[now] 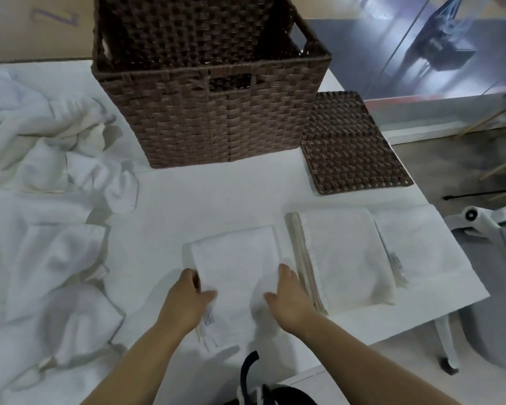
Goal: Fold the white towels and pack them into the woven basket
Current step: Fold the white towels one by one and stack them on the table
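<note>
White terry cloth covers most of the white table (438,299). A folded towel (234,258) lies flat near the front edge, between both hands. The left hand (187,299) grips its left edge, thumb on top and fingers curled under the cloth. The right hand (289,296) holds its right edge, thumb on the upper face; the fingers are hidden by the hand and the cloth, so their spread cannot be told. A care label (208,318) shows at the towel's near left corner, just beside the left hand.

Just beside the right hand, to the right, sits a stack of folded towels (345,255), edges aligned, a small label visible on its right side. An unfolded heap of towels (50,200) occupies the left side of the table, crumpled and overlapping.

The brown woven basket (216,118) stands upright at the back of the table, behind the folded towel and well apart from it; the part of its interior in view holds no towel. A flat woven panel (351,144) of the same material lies just beside the basket's right side.

A white frame part with a caster (476,226) shows beyond the table's right edge.
</note>
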A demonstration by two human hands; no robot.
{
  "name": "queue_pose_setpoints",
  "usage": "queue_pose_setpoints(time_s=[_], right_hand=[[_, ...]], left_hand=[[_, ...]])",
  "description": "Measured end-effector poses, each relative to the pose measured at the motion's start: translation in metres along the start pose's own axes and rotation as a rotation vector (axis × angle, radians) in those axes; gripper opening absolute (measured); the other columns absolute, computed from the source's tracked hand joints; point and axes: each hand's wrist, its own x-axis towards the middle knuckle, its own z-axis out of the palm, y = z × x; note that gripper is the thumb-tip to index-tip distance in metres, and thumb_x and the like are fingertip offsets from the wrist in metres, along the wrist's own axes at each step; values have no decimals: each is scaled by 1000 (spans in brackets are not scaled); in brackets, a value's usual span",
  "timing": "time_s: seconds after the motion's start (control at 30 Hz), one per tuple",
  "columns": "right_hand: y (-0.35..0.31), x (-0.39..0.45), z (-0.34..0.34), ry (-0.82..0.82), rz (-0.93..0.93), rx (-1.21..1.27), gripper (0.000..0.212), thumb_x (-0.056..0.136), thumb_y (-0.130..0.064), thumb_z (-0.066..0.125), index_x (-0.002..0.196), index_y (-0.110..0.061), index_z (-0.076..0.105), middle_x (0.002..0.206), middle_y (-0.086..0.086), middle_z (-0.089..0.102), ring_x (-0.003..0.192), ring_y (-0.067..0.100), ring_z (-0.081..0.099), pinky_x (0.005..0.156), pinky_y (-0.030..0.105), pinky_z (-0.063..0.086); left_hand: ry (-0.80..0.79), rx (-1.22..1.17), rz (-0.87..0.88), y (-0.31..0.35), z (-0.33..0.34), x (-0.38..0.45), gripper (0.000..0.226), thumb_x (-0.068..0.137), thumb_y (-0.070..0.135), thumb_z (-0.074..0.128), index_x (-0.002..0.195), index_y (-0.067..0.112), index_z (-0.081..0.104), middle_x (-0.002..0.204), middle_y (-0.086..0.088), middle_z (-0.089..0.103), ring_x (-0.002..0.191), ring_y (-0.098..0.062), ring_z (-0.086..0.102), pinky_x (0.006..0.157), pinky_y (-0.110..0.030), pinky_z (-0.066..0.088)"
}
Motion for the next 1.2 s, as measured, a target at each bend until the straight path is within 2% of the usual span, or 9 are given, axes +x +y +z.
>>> queue_pose_setpoints(time_s=[0.13, 0.27, 0.37, 0.5, 0.63, 0.73, 0.87, 1.1, 1.2], right_hand=[[-4, 1, -27, 149, -116, 96, 52, 97, -21, 49, 142, -14, 24, 137, 2, 34, 126, 19, 39, 102, 26, 32], [7, -3, -66, 325, -221, 184, 51, 94, -21, 55, 140, -15, 32, 115, -7, 38, 100, 6, 41, 85, 11, 30], [30, -7, -99, 436, -262, 211, 52, 91, -22, 60, 138, -17, 36, 115, -9, 41, 96, -3, 37, 80, 2, 30], [75, -14, -145, 509, -225, 266, 60, 89, -25, 63, 142, -27, 34, 122, -14, 42, 108, 2, 40, 94, 15, 35], [134, -18, -189, 494, -216, 167, 50, 91, -24, 62, 136, -32, 42, 117, -14, 45, 105, 7, 47, 88, 17, 36], [182, -13, -223, 481, -193, 71, 44, 90, -20, 62, 131, -29, 49, 113, -13, 46, 100, 6, 45, 81, 14, 32], [234, 0, -260, 447, -130, 23, 43, 93, -18, 58, 134, -26, 48, 122, -6, 46, 107, 14, 48, 89, 25, 40], [278, 31, -279, 179, 68, -229, 56, 95, -23, 52, 146, -27, 29, 137, 3, 38, 111, 23, 52, 88, 30, 45], [277, 35, -281, 179, 80, -291, 53, 94, -28, 52, 143, -27, 32, 138, 3, 38, 119, 24, 45, 92, 35, 46]], left_hand=[[64, -99, 92, 34, -12, 0, 27, 84, 20, 68, 102, 18, 48, 93, 7, 60, 87, -12, 60, 68, -24, 46], [113, -140, 212, 79, -11, -3, 28, 83, 24, 69, 103, 20, 50, 94, 11, 61, 85, -6, 60, 65, -21, 44], [120, -126, 289, 114, 5, -8, 32, 83, 27, 70, 107, 24, 50, 96, 14, 61, 85, -3, 59, 64, -18, 43], [113, -109, 348, 161, 47, -16, 45, 80, 26, 72, 113, 30, 41, 94, 16, 59, 80, -2, 61, 61, -17, 44], [63, -73, 411, 201, 110, -25, 51, 84, 25, 68, 114, 40, 30, 91, 15, 56, 77, 1, 58, 58, -12, 41], [-11, 33, 469, 223, 166, -27, 34, 90, 28, 60, 117, 37, 42, 98, 8, 56, 82, -1, 56, 64, -10, 41], [-65, 92, 481, 252, 227, -17, 31, 93, 28, 55, 123, 34, 47, 105, 10, 51, 82, 7, 50, 65, -5, 39], [-194, 402, 426, 265, 279, 4, 50, 93, 27, 53, 140, 30, 35, 128, 0, 41, 118, -16, 44, 98, -25, 38], [-175, 493, 439, 267, 274, 9, 50, 92, 32, 54, 139, 31, 38, 129, 2, 39, 119, -17, 42, 100, -31, 39]])
